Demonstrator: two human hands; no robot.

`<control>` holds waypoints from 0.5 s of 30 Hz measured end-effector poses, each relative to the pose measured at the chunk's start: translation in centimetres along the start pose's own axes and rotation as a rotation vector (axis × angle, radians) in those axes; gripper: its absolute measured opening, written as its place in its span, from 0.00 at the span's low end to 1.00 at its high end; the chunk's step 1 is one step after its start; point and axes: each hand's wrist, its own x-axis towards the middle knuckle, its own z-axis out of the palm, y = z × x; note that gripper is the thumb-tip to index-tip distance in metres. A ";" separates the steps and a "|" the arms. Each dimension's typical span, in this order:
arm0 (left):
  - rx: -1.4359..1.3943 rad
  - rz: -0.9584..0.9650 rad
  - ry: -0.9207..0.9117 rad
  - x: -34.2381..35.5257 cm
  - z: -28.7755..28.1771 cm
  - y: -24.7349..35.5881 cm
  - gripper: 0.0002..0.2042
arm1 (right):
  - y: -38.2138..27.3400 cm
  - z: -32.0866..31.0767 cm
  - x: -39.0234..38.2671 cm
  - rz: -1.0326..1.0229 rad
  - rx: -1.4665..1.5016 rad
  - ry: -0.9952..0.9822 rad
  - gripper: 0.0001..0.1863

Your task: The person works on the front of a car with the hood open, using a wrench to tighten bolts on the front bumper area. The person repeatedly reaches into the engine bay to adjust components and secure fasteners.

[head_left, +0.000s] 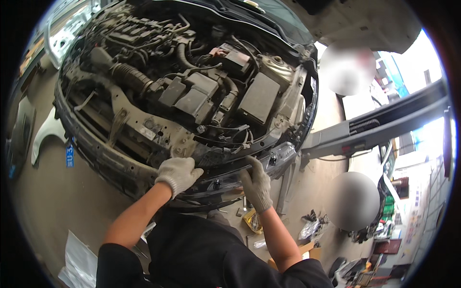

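A long headlight (pixel 281 157) with a dark housing and clear outer lens lies along the front corner of a car whose engine bay is uncovered. My left hand (pixel 178 175), in a pale knitted glove, is closed at the inner end of the headlight, beside the metal front crossmember (pixel 144 127). Its fingertips are hidden. My right hand (pixel 258 186), gloved alike, grips the headlight's front nearer the lens, with thumb and forefinger showing against it. Its other fingers are mostly out of sight. Behind the headlight, loose wiring (pixel 245 137) loops over the body edge.
The engine bay holds a battery (pixel 235 57), a black box (pixel 259 98) and an air hose (pixel 132 77). A grey lift arm (pixel 374 127) stands at the right. A yellow tray (pixel 253 222) and plastic-wrapped parts (pixel 311 228) lie on the floor; a white fender (pixel 47 134) stands at left.
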 end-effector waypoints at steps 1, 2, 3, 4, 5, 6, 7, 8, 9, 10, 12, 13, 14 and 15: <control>-0.109 -0.028 0.050 -0.7 0.3 -0.4 0.19 | 0.5 -0.4 -1.5 0.060 0.008 0.018 0.21; -0.293 0.006 0.081 -1.4 0.8 -0.3 0.16 | 2.0 -0.6 -3.4 0.097 0.110 0.042 0.20; -0.616 0.053 0.042 -1.9 2.2 -0.6 0.12 | 4.1 -0.4 -5.2 0.129 0.216 0.066 0.19; -0.933 0.000 -0.126 -2.5 3.3 -0.5 0.11 | 5.3 0.1 -6.9 0.158 0.326 0.088 0.18; -1.241 -0.077 -0.304 -3.4 4.1 -0.4 0.11 | 4.9 0.8 -8.5 0.161 0.376 0.100 0.15; -1.300 -0.112 -0.401 -4.1 4.8 0.1 0.12 | 4.1 1.3 -9.8 0.177 0.320 0.071 0.15; -1.349 -0.151 -0.508 -4.7 5.5 0.8 0.13 | 3.4 1.8 -11.2 0.201 0.267 0.050 0.14; -1.354 -0.195 -0.563 -5.1 6.6 1.4 0.11 | 2.5 2.8 -11.9 0.150 0.299 0.082 0.14; -1.360 -0.294 -0.617 -5.3 7.2 1.9 0.11 | 1.3 2.6 -12.9 0.125 0.240 0.045 0.14; -1.398 -0.318 -0.631 -5.5 7.9 2.1 0.11 | -0.3 2.4 -13.4 0.111 0.176 0.018 0.14; -1.440 -0.324 -0.638 -5.7 9.4 2.7 0.10 | -1.0 2.3 -14.2 0.101 0.159 -0.029 0.15; -1.435 -0.314 -0.622 -5.7 10.2 2.9 0.10 | -0.6 2.5 -14.7 0.100 0.222 -0.052 0.15; -1.437 -0.307 -0.602 -5.7 10.8 3.2 0.10 | 0.0 2.7 -15.1 0.066 0.202 -0.036 0.17; -1.472 -0.349 -0.597 -5.6 11.3 3.9 0.10 | 0.3 2.2 -15.3 0.065 0.139 -0.035 0.18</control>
